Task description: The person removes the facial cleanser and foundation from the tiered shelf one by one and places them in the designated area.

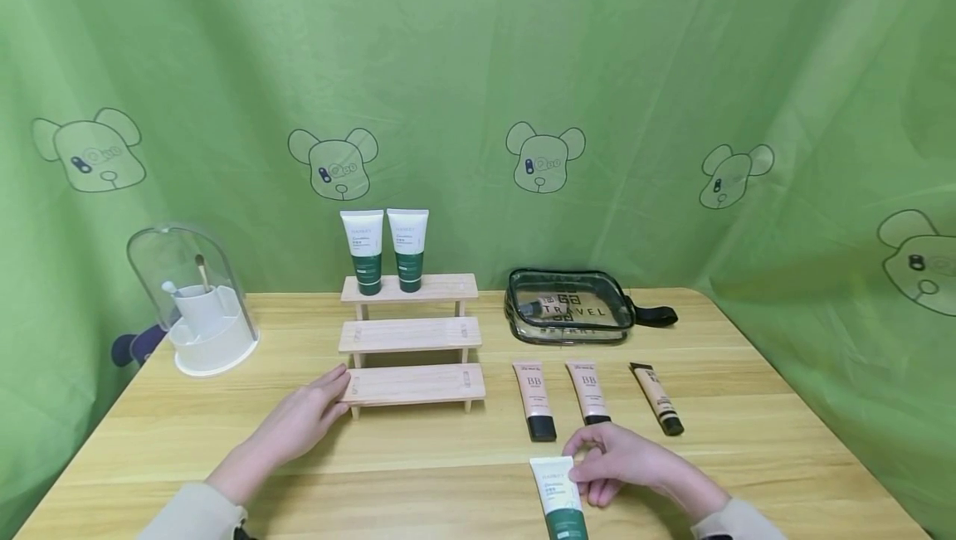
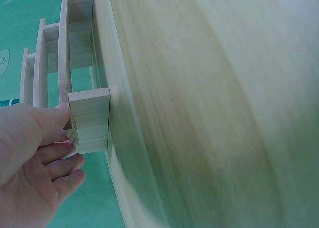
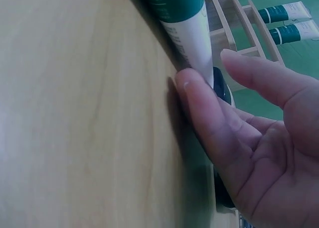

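Observation:
My left hand (image 1: 302, 415) holds the left end of the lowest step of a three-tier wooden stand (image 1: 414, 384); the left wrist view shows the thumb on the board's edge. Near the table's front, my right hand (image 1: 616, 465) holds a white and green cream tube (image 1: 554, 486) at its flat white end. The tube's green end runs out of the head view's lower edge. In the right wrist view a fingertip lies against the tube (image 3: 192, 44). Two matching tubes, one on the left (image 1: 363, 250) and one on the right (image 1: 408, 248), stand caps down on the top step.
Two pink BB cream tubes (image 1: 534, 395) and a beige tube with a black cap (image 1: 657, 397) lie on the table at the right. Behind them is a clear travel pouch (image 1: 568, 312). A white brush holder with a clear dome (image 1: 212, 333) stands back left.

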`<state>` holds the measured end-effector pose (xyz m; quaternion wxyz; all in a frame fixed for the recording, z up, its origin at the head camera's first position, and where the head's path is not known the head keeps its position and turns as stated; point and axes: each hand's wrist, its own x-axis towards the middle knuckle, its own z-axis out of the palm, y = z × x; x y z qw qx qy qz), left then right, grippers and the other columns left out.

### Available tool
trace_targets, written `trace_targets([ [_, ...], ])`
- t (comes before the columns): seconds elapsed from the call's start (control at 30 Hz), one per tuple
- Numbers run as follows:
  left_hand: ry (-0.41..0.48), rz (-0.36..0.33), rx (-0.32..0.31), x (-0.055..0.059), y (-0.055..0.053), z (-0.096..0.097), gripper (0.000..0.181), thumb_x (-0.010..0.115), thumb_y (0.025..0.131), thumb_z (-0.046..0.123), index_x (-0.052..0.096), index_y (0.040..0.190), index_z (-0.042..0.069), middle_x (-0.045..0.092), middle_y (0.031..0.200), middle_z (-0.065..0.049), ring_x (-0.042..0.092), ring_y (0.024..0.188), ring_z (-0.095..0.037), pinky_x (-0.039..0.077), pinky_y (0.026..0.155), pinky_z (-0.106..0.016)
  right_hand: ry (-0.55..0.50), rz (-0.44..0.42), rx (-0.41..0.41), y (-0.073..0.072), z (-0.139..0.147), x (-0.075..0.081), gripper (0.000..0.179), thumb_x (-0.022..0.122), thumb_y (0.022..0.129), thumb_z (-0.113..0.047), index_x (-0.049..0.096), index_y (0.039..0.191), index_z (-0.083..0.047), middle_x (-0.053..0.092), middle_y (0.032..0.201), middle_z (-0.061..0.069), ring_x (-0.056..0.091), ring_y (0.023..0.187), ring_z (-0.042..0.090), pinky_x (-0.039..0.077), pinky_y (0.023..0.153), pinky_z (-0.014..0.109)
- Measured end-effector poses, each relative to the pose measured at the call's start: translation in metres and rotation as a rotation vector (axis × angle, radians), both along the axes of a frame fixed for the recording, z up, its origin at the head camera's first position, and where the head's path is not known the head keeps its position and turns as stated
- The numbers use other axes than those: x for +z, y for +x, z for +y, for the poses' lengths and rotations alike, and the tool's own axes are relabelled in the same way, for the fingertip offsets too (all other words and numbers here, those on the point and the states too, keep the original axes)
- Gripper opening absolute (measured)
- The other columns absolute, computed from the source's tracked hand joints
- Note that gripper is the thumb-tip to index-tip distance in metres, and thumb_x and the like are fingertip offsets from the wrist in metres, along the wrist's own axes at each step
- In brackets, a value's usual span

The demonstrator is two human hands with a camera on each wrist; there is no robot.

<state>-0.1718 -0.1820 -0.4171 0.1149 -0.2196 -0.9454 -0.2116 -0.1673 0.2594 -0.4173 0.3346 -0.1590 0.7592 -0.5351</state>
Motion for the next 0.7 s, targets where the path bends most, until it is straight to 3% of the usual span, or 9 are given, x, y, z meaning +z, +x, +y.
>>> trace_targets([
  [0.3,0.000,-0.004,0.005,0.001,0.000,0.000,0.043,0.064,0.085,0.008,0.052,0.122,-0.011,0.047,0.129,-0.025,0.049,0.113,-0.040,0.040,0.096,-0.050,0.017,0.051,0.006,-0.002,0.001,0.010,0.035,0.067,0.083,-0.010,0.052,0.106,0.011,0.063,0.076,0.019,0.061,0.055,0.018,0.056,0.050,0.029],
  [0.7,-0.001,-0.002,-0.002,0.002,0.001,0.001,0.043,0.064,0.085,0.007,0.052,0.122,-0.011,0.047,0.129,-0.026,0.050,0.113,-0.040,0.040,0.095,-0.050,0.044,0.187,0.009,-0.025,-0.018,0.052,0.040,0.064,0.086,-0.011,0.049,0.115,0.013,0.061,0.082,0.021,0.062,0.070,0.031,0.057,0.062,0.042],
])
